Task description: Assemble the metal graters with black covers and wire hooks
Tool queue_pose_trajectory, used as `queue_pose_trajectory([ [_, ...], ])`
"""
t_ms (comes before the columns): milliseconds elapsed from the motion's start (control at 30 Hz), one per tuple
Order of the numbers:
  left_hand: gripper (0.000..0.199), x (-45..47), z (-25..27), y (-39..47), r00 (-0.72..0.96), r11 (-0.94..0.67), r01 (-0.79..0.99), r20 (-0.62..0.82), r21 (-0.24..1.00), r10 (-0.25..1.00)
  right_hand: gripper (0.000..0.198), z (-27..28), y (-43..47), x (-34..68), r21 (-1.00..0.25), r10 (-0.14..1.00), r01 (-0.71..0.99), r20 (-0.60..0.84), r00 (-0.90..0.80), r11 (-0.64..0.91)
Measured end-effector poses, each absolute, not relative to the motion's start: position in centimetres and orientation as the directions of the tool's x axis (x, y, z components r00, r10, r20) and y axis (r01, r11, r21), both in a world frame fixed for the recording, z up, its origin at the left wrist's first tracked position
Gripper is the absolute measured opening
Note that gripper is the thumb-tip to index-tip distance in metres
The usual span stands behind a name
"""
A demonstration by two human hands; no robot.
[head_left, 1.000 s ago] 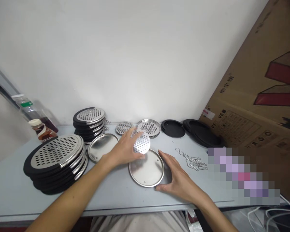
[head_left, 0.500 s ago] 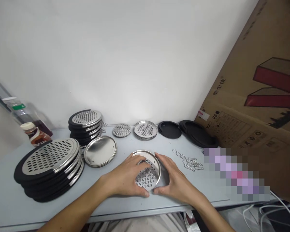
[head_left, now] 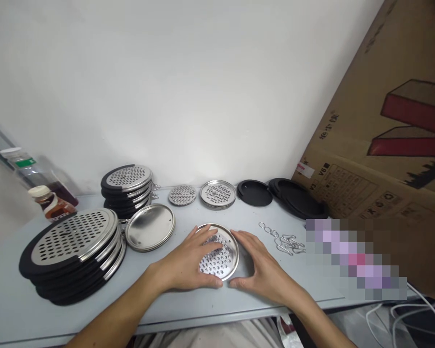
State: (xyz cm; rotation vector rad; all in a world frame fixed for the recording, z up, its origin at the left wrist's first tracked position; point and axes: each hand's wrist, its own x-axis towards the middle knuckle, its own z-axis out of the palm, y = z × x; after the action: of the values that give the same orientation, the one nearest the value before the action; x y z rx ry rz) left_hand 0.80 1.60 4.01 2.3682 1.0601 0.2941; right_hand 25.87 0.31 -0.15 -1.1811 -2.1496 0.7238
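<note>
Near the table's front edge, a shiny round metal dish lies with a perforated grater disc flat inside its rim. My left hand reaches over the left side of both, fingers spread above the holes and thumb at the front rim. At the right rim, my right hand curves with its thumb and fingers apart; whether it touches the rim, I cannot tell. Part of the grater disc is hidden under my left fingers. To the right lie several wire hooks and rings.
Two stacks of black-edged graters, a near stack and a far stack, stand left beside plain metal dishes. Along the wall are loose grater discs, dishes with discs and black covers. Bottles and a large carton flank them.
The grater disc was tilted under my left fingers and now lies flat in the dish. My left fingers have spread a little; my right hand has hardly moved.
</note>
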Motion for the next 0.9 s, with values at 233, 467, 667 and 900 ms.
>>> queue_pose_trajectory([
  [233, 0.097, -1.5, 4.4, 2.1, 0.5, -0.394, 0.66, 0.017, 0.64, 0.866, 0.096, -0.4, 0.4, 26.1, -0.685, 0.864, 0.559, 0.218, -0.454, 0.467],
  [467, 0.097, -1.7, 3.6, 2.4, 0.47, -0.363, 0.652, 0.021, 0.666, 0.882, 0.093, -0.3, 0.4, 26.0, -0.679, 0.865, 0.566, 0.221, -0.45, 0.467],
  [667, 0.085, -1.3, 3.5, 2.4, 0.474, -0.391, 0.643, 0.059, 0.658, 0.878, 0.087, 0.1, 0.4, 25.8, -0.683, 0.866, 0.558, 0.239, -0.439, 0.471],
  [900, 0.084, -1.3, 3.4, 2.3, 0.477, -0.417, 0.626, 0.1, 0.659, 0.873, 0.084, -0.1, 0.5, 26.0, -0.688, 0.874, 0.565, 0.226, -0.429, 0.456],
])
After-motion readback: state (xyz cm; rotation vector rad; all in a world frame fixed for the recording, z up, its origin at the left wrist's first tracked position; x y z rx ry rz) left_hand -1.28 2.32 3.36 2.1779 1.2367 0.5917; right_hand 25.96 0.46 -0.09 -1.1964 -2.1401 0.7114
